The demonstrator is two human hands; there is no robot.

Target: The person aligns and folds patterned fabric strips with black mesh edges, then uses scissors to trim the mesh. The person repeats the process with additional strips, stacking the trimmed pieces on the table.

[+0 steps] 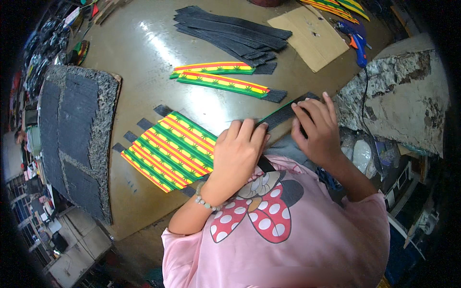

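Observation:
A black woven strip [278,118] with a thin green edge lies slanted near the table's front edge. My left hand [242,146] is closed over its left end, the fingers curled and pressed together. My right hand [314,126] has bent fingers around the strip's right part, thumb on the near side and little finger raised; the exact contact is partly hidden. Left of my left hand, several strips with green, yellow and red leaf-patterned bands [168,151] lie side by side, dark ends sticking out. Beyond, two loose leaf-patterned strips [223,83] overlap.
A pile of black strips [230,33] lies at the far side, beside a cardboard piece [309,36]. A blue glue gun [357,45] with a cord rests at the far right. At the left stands a rough dark board [77,139]; a worn pale block [398,96] is at the right.

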